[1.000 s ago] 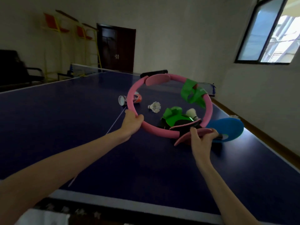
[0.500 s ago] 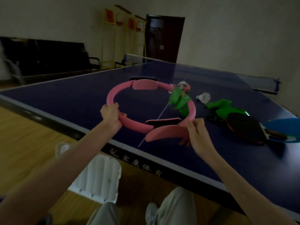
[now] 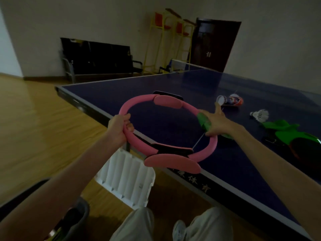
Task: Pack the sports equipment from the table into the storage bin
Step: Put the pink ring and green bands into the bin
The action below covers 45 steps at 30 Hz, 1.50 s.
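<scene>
Head camera first, looking down over the near corner of the dark blue table tennis table (image 3: 234,153). The person holds a pink exercise ring (image 3: 205,150) out over that corner, so that part of it hangs past the table's edge above the wooden floor. The left hand (image 3: 119,129) has its fingers wrapped tight round the ring's left side. The right hand (image 3: 217,123) sits on the ring's right side with fingers mostly spread and stretched forward, the thumb hooked under the foam, over a green band (image 3: 204,121) that is wound on the ring there. Two pink pads mark the ring's near and far sides.

Below the ring, on the floor against the table's near edge, stands a white ribbed storage bin (image 3: 128,180); the ring is above it and slightly to its right, not inside.

Further right on the table lie a shuttlecock tube (image 3: 229,100) on its side, a loose white shuttlecock (image 3: 260,115) near it, and a heap of green bands (image 3: 291,132) lying against a dark paddle (image 3: 307,148) at the right edge of view.

Pale trousers and a white shoe (image 3: 178,230) show at the bottom. Against the far wall stand a black bench (image 3: 97,56), yellow umpire chairs (image 3: 166,42) and a dark door (image 3: 215,46).
</scene>
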Available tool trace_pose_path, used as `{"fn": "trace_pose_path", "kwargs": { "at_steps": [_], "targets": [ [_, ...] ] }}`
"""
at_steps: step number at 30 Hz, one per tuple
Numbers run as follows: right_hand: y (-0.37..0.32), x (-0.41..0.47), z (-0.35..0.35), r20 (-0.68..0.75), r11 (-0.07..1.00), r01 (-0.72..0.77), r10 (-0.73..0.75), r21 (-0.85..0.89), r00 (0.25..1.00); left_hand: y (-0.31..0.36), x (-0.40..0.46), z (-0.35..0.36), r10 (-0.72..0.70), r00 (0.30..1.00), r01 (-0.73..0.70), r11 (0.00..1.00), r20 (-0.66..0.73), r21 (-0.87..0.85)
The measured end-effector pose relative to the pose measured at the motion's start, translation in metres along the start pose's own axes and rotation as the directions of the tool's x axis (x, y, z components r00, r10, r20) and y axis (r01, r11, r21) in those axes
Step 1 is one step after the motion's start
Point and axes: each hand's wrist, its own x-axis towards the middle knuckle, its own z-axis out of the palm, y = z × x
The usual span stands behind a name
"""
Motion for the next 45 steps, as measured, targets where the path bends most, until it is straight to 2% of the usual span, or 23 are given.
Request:
{"fn": "trace_pose_path", "kwargs": {
  "at_steps": [2,3,5,7,12,15,18,20,23,24,26,29,31,34,37,39,42,44,45],
  "targets": [
    [-0.012,0.015,0.001,0.079,1.000,-0.029,0.028,0.005,0.996,0.008,-0.002,-0.013,0.005,1.000,-0.005,1.000,0.026,-0.019],
    [-0.018,0.020,0.002,0.074,0.999,-0.011,0.009,0.032,0.997,0.012,-0.002,-0.019,0.010,0.999,-0.009,1.000,0.037,-0.026],
    [-0.035,0.031,0.003,-0.016,0.994,0.091,-0.090,0.062,0.996,0.021,-0.004,-0.032,0.023,0.999,-0.021,0.998,0.037,-0.056],
    [-0.054,0.038,0.004,-0.157,0.984,0.178,-0.173,0.020,0.972,0.033,-0.007,-0.046,0.042,0.999,-0.039,0.996,0.027,-0.084],
    [-0.122,0.044,-0.004,-0.368,0.960,0.280,-0.272,-0.035,0.889,0.058,-0.022,-0.100,0.129,0.991,-0.131,0.981,-0.022,-0.140],
    [-0.172,0.046,-0.003,-0.484,0.923,0.378,-0.301,0.067,0.822,0.073,-0.037,-0.144,0.183,0.981,-0.193,0.964,-0.071,-0.180],
    [-0.226,0.049,0.002,-0.488,0.846,0.475,-0.317,0.241,0.813,0.087,-0.057,-0.188,0.235,0.961,-0.262,0.941,-0.144,-0.213],
    [-0.267,0.051,0.009,-0.409,0.750,0.486,-0.311,0.448,0.858,0.094,-0.074,-0.222,0.278,0.934,-0.322,0.926,-0.223,-0.195],
    [-0.328,0.045,0.028,-0.206,0.520,0.375,-0.354,0.767,0.912,0.100,-0.101,-0.278,0.330,0.873,-0.402,0.904,-0.359,-0.146],
    [-0.342,0.043,0.035,-0.186,0.472,0.357,-0.369,0.806,0.910,0.101,-0.108,-0.294,0.340,0.852,-0.417,0.900,-0.397,-0.124],
    [-0.373,0.042,0.055,-0.178,0.448,0.350,-0.383,0.823,0.907,0.101,-0.120,-0.327,0.355,0.792,-0.439,0.896,-0.497,-0.059],
    [-0.416,0.040,0.094,-0.118,0.433,0.302,-0.402,0.849,0.908,0.098,-0.130,-0.368,0.382,0.630,-0.442,0.892,-0.676,0.092],
    [-0.442,0.041,0.125,-0.069,0.436,0.271,-0.426,0.858,0.902,0.092,-0.129,-0.389,0.412,0.510,-0.395,0.892,-0.755,0.220],
    [-0.476,0.042,0.173,0.060,0.482,0.194,-0.461,0.855,0.885,0.077,-0.126,-0.418,0.449,0.378,-0.275,0.889,-0.809,0.365],
    [-0.512,0.043,0.225,0.190,0.557,0.136,-0.487,0.819,0.852,0.061,-0.128,-0.455,0.460,0.259,-0.141,0.888,-0.849,0.438],
    [-0.519,0.038,0.244,0.240,0.579,0.126,-0.513,0.805,0.824,0.053,-0.134,-0.468,0.458,0.232,-0.108,0.889,-0.858,0.445],
    [-0.535,0.024,0.281,0.348,0.616,0.151,-0.611,0.773,0.711,0.046,-0.144,-0.496,0.429,0.177,-0.090,0.903,-0.886,0.420],
    [-0.537,0.017,0.308,0.423,0.666,0.227,-0.662,0.710,0.619,0.042,-0.149,-0.512,0.375,0.176,-0.106,0.927,-0.910,0.361],
    [-0.535,0.014,0.319,0.459,0.698,0.258,-0.659,0.668,0.596,0.040,-0.150,-0.518,0.346,0.190,-0.116,0.937,-0.919,0.329]
  ]
}}
